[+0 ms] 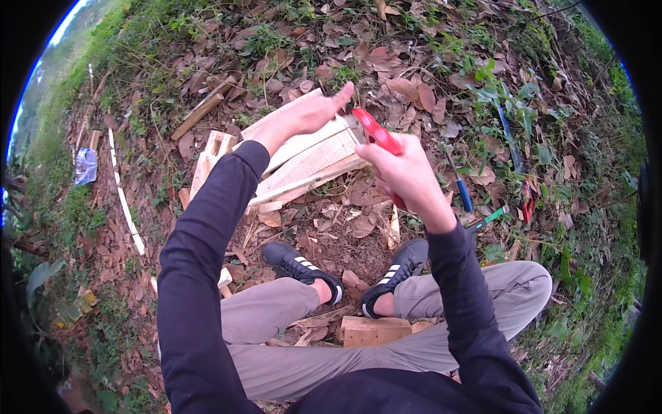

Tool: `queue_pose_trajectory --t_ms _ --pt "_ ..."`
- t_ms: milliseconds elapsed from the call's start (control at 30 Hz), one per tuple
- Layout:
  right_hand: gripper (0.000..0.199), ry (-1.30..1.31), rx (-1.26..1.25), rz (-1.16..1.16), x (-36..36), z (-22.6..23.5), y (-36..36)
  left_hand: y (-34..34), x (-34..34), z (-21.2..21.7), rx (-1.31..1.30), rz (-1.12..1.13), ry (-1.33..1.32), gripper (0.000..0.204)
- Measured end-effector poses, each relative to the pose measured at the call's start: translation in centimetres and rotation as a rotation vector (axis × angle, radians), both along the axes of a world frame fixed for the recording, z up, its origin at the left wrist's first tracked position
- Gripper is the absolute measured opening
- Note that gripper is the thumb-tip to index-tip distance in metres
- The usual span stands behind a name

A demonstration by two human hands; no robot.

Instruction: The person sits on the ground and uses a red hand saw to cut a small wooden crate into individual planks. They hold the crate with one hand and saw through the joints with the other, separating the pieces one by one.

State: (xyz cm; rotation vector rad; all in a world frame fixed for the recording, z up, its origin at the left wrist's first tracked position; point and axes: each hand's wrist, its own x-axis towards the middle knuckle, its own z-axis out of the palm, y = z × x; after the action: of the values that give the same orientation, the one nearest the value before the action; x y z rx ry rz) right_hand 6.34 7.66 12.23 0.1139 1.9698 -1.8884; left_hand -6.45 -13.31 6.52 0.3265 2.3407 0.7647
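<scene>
A piece built of pale wooden planks (303,169) lies at a slant on the ground before my feet. My left hand (307,116) is closed over its far edge, with one digit stretched out to the right and the other fingers mostly hidden. Wrapped around a red-handled tool (378,131) is my right hand (407,172), at the right end of the planks. The tool's dark head sits close to my left hand's outstretched digit; its exact kind I cannot make out.
On the right lie a blue-handled screwdriver (463,193), a green-handled tool (488,219) and a saw (510,141) with a red handle. Wood offcuts (200,116) lie at the upper left, and a wood block (376,331) between my legs. Dry leaves cover much of the ground.
</scene>
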Motion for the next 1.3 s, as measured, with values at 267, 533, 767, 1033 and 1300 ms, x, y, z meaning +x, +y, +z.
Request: queue_pose_trajectory --t_ms 267,533,767,1033,1300 --pt "0.037 -0.112 0.102 0.123 -8.4 4.1 -1.7 1.6 11.5 2.9 -0.008 -0.022 0.284 0.082" --pt "0.030 0.045 0.122 0.042 0.9 -1.9 3.3 -1.4 11.2 0.1 -0.167 -0.211 0.738 0.034" --pt "0.028 0.391 0.285 -0.081 11.4 -13.6 4.5 0.0 12.3 1.6 -0.059 -0.220 0.486 0.045" --pt "0.026 0.274 0.200 -0.161 12.6 -17.1 2.9 -5.2 -0.5 -0.6 -0.179 0.066 -0.160 0.051" --pt "0.015 0.018 -0.012 -0.299 13.9 -19.6 6.2 -7.1 9.5 10.9 0.229 -0.194 0.880 0.032"
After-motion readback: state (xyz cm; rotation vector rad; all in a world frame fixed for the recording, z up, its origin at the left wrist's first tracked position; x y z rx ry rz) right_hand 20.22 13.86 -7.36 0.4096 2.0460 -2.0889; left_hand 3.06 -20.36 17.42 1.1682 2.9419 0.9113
